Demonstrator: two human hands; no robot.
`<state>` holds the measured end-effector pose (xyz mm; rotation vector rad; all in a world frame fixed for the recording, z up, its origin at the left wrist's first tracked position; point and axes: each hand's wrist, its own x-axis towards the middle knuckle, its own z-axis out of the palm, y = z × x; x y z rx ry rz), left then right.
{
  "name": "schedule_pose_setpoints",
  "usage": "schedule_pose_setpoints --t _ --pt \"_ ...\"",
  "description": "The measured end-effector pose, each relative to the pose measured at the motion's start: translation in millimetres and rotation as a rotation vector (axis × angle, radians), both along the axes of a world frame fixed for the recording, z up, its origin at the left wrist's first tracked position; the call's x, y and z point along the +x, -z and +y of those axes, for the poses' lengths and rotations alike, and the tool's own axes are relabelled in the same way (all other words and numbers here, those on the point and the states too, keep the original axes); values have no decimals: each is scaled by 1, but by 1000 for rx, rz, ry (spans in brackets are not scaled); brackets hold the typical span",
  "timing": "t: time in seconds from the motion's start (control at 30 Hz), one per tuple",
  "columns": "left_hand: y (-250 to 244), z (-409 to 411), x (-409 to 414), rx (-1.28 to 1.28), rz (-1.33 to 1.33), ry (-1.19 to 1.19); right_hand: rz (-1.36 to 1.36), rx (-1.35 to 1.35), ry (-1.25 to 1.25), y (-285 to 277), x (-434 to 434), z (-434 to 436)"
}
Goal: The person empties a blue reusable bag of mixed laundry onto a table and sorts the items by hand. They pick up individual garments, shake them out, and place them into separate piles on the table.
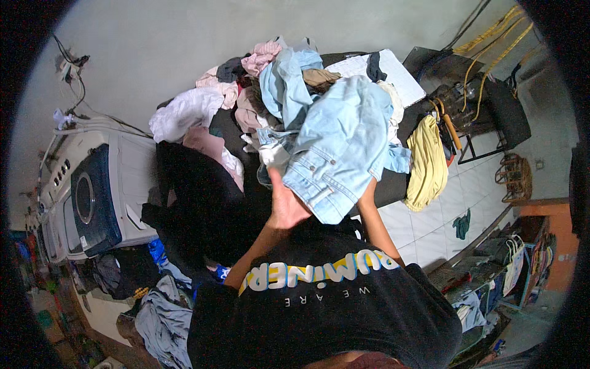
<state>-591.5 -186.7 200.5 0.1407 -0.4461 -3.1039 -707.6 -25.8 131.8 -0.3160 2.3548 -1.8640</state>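
A light blue denim garment (343, 138) lies stretched between my two hands, with its waistband, belt loop and metal buttons towards me. My left hand (288, 203) holds the waistband's left corner from beneath, thumb raised and palm partly in sight, its fingers hidden under the cloth. On the other side, my right hand (367, 191) is at the garment's right edge, its fingers hidden behind the denim. Beyond it is a heap with another light blue garment (288, 83), a pink striped cloth (262, 57), a white cloth (186, 113) and a dusty pink cloth (207, 147).
A yellow cloth (426, 161) hangs at the dark surface's right edge. A white sheet (396, 76) lies behind the heap. To the left stands a washing machine (133, 184). A dark green cloth (462, 224) lies on the tiled floor (426, 235), near a rattan item (514, 177).
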Motion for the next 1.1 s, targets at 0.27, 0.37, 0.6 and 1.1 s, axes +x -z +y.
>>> schedule_pose_setpoints --t 0.27,0.37,0.6,1.1 --pt "-9 -12 8 -216 -266 -60 -141 850 -808 -43 35 31" --pt "-8 -4 15 -348 -303 -74 -430 633 -824 -144 47 13" --pt "23 18 38 -1293 -203 51 376 274 -723 -113 52 -29" --pt "14 19 30 -1643 288 440 301 317 -384 -24 1 -41"
